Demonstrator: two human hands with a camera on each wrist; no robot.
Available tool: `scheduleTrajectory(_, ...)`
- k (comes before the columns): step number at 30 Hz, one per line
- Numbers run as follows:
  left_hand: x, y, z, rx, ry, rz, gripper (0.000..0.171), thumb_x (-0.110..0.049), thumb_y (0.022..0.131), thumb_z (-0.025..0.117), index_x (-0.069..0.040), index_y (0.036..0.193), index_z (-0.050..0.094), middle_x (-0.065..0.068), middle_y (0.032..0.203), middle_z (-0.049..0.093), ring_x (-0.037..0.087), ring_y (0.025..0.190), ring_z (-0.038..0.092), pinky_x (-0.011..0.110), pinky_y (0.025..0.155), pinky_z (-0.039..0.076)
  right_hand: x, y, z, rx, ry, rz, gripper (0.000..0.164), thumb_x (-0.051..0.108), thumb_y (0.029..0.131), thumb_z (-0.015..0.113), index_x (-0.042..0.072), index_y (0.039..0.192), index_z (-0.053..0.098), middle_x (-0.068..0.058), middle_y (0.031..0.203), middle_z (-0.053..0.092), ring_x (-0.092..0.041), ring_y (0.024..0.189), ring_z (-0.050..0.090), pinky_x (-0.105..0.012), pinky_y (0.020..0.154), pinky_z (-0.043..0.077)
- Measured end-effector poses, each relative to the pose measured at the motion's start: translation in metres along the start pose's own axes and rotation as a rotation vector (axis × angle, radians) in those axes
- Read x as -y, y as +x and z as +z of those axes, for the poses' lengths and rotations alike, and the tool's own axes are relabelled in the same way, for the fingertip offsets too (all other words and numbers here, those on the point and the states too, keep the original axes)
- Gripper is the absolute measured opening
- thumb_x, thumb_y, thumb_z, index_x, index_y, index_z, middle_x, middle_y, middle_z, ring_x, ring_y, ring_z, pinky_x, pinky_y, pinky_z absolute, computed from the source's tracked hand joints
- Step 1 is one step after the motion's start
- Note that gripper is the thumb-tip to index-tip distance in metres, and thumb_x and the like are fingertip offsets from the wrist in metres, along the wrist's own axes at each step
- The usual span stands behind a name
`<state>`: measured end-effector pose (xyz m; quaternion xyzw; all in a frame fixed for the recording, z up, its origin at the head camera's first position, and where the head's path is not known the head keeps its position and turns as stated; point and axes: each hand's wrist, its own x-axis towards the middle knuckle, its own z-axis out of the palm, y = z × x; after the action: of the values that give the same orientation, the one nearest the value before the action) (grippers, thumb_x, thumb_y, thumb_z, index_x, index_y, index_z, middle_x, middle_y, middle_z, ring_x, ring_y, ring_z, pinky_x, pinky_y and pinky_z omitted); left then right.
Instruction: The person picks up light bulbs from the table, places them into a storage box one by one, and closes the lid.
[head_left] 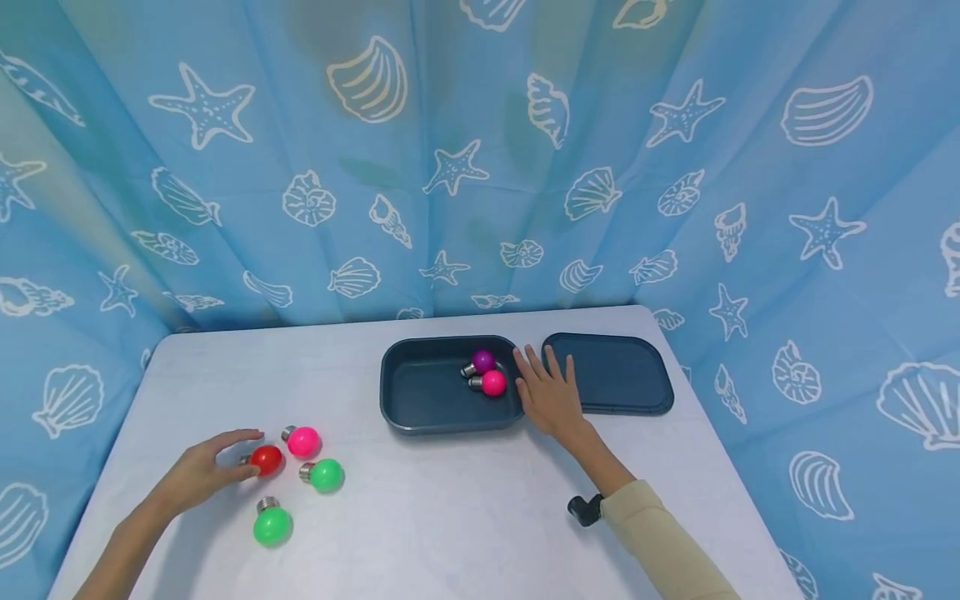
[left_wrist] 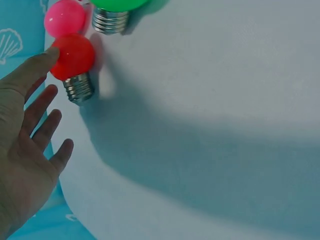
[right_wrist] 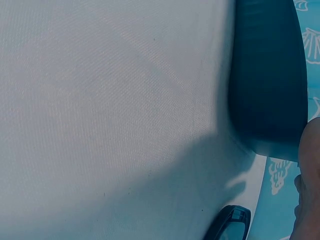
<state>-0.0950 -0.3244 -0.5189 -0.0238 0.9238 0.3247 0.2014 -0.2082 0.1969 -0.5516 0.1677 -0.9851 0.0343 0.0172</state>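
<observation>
My left hand [head_left: 198,473] reaches over a red light bulb [head_left: 266,459] on the table. Its thumb tip overlaps the red globe [left_wrist: 74,56], while the other fingers extend loosely, apart from the bulb's metal base. Close by lie a pink bulb [head_left: 303,442] and two green bulbs [head_left: 327,475], [head_left: 272,526]. The right hand [head_left: 551,397], fingers straight and spread, is at the right end of a dark rectangular container [head_left: 442,427]; whether it touches the rim is unclear. Inside that container, a purple bulb [head_left: 483,361] and another pink bulb [head_left: 492,383] lie on their sides.
A dark flat lid [head_left: 618,375] lies to the right of the container, partly behind the right hand. White cloth covers the table [head_left: 450,517]. Blue curtains [head_left: 480,208] with shell and starfish prints hang along the back and sides.
</observation>
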Motion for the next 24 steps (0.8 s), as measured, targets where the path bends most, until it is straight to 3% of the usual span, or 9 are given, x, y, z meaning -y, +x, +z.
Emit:
scheduleTrajectory(10,0.002,-0.0001,0.0039,0.024,0.024,-0.02,0.072,-0.04,0.086,0.077,0.0,0.14,0.052,0.036,0.14,0.043,0.06,0.128,0.033,0.075,0.091,0.04,0.0001,-0.0009,0.0005,-0.012,-0.002,-0.001,0.054,0.032,0.108,0.032,0.015,0.159,0.027,-0.01,0.162,0.027,-0.041,0.148,0.016,-0.066,0.115,0.007)
scheduleTrajectory(24,0.0073,-0.0081,0.0027,-0.032,-0.007,-0.017,0.065,-0.036,0.087,0.077,0.002,0.136,0.056,0.033,0.138,0.049,0.058,0.128,0.035,0.077,0.094,0.034,0.0013,-0.0011,-0.0012,0.007,0.007,0.005,0.054,0.034,0.109,0.03,0.015,0.16,0.025,-0.009,0.162,0.024,-0.04,0.149,0.014,-0.064,0.116,0.004)
